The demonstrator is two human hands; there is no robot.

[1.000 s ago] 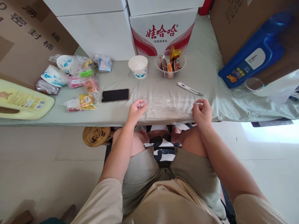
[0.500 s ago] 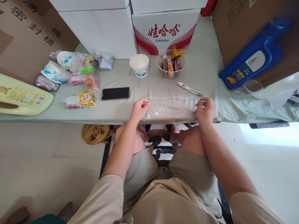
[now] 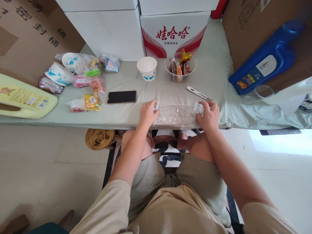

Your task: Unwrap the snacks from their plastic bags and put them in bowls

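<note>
A crumpled clear plastic bag (image 3: 177, 115) lies along the front edge of the cloth-covered table, between my two hands. Its left end is gripped by my left hand (image 3: 148, 113), the thumb and fingers curved around the film. At the other end my right hand (image 3: 209, 115) holds the plastic, fingers bent over it. Just beyond the bag rests a white utility knife (image 3: 198, 93) with its blade end pointing right. A black phone (image 3: 122, 97) lies to the left of my left hand.
A paper cup (image 3: 147, 69) and a clear bowl of wrapped snacks (image 3: 179, 76) stand behind the bag. Several snack packets (image 3: 92, 102) and tipped cups lie left. A yellow jug (image 3: 26, 100) and a blue bottle (image 3: 263, 61) flank the table. Boxes (image 3: 176, 34) line the back.
Both hands have moved closer together, the right one shifting left. The bag, stretched wider before, is now bunched shorter and more wrinkled. My fingers have curled further over its ends.
</note>
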